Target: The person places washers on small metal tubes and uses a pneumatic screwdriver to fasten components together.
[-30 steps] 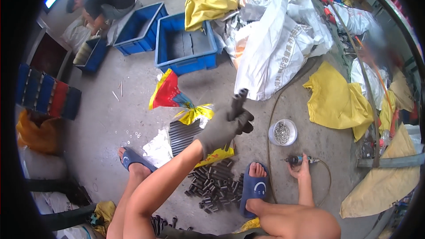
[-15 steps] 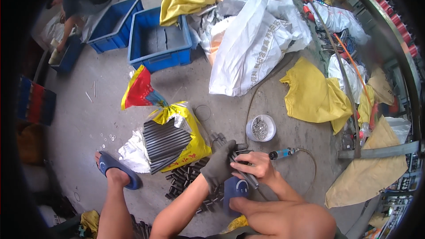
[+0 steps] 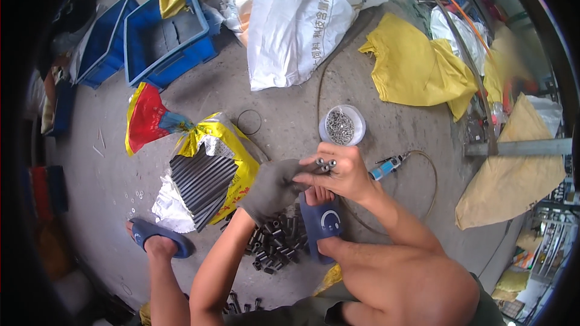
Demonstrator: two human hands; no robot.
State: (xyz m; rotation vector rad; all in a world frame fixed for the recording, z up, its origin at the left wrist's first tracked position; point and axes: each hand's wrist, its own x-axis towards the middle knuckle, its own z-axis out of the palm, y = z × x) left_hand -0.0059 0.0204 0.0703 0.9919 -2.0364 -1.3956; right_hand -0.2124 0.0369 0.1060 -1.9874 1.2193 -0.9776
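1. Floor (image 3: 287, 115): grey and bare in the centre of the frame, carrying everything listed below.
2. White sack (image 3: 296, 30): lies crumpled at the upper middle, well apart from both hands.
3. Blue crate (image 3: 181, 65): stands at the upper left, with part of a yellow cloth over its edge.
4. Printed bag (image 3: 244, 166): yellow and red, left of centre, torn open around a row of long dark rods (image 3: 202, 187); its right side is near the gloved hand.
5. Pile of short tubes (image 3: 275, 244): dark, on the floor at the lower middle, below the gloved hand in the frame and beside a blue sandal (image 3: 317, 235).
6. Left hand (image 3: 272, 190): gloved in grey, at the centre, meeting the bare hand; its fingertips are partly hidden, so I cannot tell how firmly it grips.
7. Right hand (image 3: 344, 169): bare, just right of centre, thumb and fingers closed around a few tubes.
8. Plastic tub (image 3: 361, 125): round and whitish, just above the right hand, containing small metal pieces (image 3: 339, 128).
9. Blue-and-black tool (image 3: 386, 168): just right of the right hand, lying on the floor.
10. Held tubes (image 3: 331, 163): between the right thumb and fingers, hollow ends facing the camera, beside the glove's fingertips.
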